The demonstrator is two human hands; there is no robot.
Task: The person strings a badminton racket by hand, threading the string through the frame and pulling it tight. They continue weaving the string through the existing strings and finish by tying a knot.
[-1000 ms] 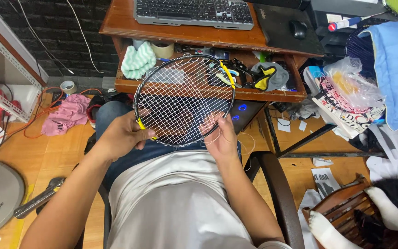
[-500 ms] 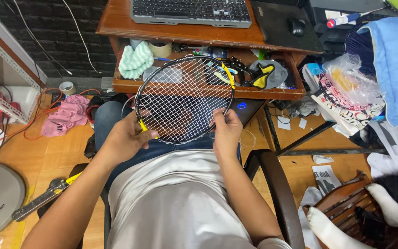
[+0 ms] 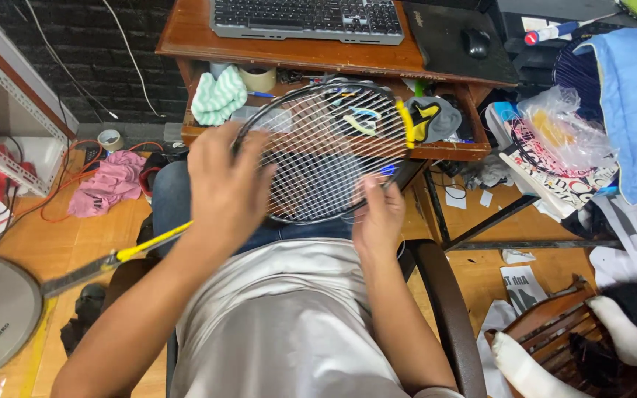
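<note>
Hands [image 3: 226, 188] gripping racket [image 3: 333, 151] frame

Your left hand [image 3: 223, 188] now lies higher across the racket [image 3: 326, 151] strings, and the racket sits tilted further right than before.

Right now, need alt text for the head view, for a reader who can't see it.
Seen from above, a seated person holds a strung badminton racket over their lap: the left hand grips the frame's left side and the right hand pinches the strings near its lower edge. Ahead stands a wooden desk with a keyboard and mouse; a pink cloth lies on the floor.
</note>
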